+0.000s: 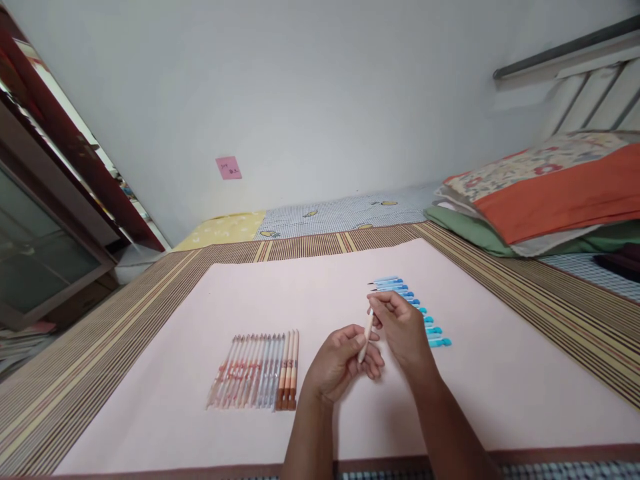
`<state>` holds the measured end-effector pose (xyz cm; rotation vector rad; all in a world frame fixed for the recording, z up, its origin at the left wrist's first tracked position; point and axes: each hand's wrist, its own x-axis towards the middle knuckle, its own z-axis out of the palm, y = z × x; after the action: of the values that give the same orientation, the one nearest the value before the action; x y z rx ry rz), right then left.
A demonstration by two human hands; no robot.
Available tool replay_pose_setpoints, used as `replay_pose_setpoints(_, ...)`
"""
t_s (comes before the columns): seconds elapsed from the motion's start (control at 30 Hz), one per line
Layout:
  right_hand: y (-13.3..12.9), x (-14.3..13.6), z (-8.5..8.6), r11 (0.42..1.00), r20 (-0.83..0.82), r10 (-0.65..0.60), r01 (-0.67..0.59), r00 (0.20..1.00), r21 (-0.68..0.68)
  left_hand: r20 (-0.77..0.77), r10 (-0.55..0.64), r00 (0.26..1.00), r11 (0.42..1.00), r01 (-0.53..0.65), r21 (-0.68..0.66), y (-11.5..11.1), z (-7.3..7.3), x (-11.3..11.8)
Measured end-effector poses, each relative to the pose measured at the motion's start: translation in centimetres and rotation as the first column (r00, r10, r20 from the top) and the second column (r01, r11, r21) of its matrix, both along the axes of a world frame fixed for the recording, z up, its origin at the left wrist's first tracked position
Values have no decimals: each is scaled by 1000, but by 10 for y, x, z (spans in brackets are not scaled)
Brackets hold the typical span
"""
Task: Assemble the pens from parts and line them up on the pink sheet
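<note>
Between both hands I hold a pale cream pen [369, 328], tilted over the pink sheet. My left hand [340, 360] pinches its lower part between thumb and fingers. At the upper end, my right hand [403, 327] grips it with its fingertips. Left of my hands lies a neat row of several pens [255, 373], clear-barrelled ones at the left and brown-and-cream ones at the right end. Partly hidden behind my right hand is a column of several blue pens [393, 285], shading from darker blue to turquoise toward me.
The large pink sheet [165, 373] lies on a brown striped mat [90, 353]. Folded bedding [560, 180] is stacked at the right. A pink note [229, 168] sticks to the pale wall [320, 100], and a glass-fronted cabinet [40, 240] stands at the left.
</note>
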<state>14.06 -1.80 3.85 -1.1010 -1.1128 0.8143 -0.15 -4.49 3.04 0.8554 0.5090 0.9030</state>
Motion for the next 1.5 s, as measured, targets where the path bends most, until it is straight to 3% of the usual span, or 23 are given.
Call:
replay_pose_setpoints(0.27, -4, -8, 4, 999, 131, 50, -51, 990, 6, 71, 47, 996, 999, -47, 1, -1, -1, -3)
replay_pose_setpoints(0.5, -16, -17, 19, 999, 49, 49, -48, 998, -25, 57, -63, 996, 997, 60, 42, -3, 3, -2)
replay_pose_setpoints(0.6, -20, -18, 24, 998, 49, 65, -64, 997, -25, 53, -58, 997, 997, 55, 55, -3, 4, -3)
replay_pose_setpoints(0.8, -15, -12, 19, 995, 125, 7, -19, 992, 101, 39, -20, 999, 995, 17, 96, -3, 4, -5)
replay_pose_setpoints(0.9, -13, -13, 18, 999, 60, 4, -7, 998, 50, 25, -30, 999, 995, 28, 93, -3, 4, -5)
replay_pose_setpoints(1.03, -17, -20, 23, 980, -74, 156, -164, 985, -112, 41, -15, 999, 996, 11, 94, -2, 4, -5)
replay_pose_setpoints(1.13, -21, -23, 27, 958, -167, 239, -260, 957, -119, 53, 19, 998, 995, -24, 99, -2, 5, -6)
replay_pose_setpoints(1.23, -22, -24, 29, 965, -198, 219, -242, 956, -101, 14, 24, 1000, 993, -25, 119, -2, 8, -9)
replay_pose_setpoints(1.33, -21, -22, 29, 974, -129, 197, -209, 972, -85, -41, 35, 999, 992, -29, 121, -2, 11, -12)
replay_pose_setpoints(1.5, -10, -10, 18, 998, 6, 56, -56, 998, -21, -53, 94, 994, 987, -86, 139, 0, 13, -19)
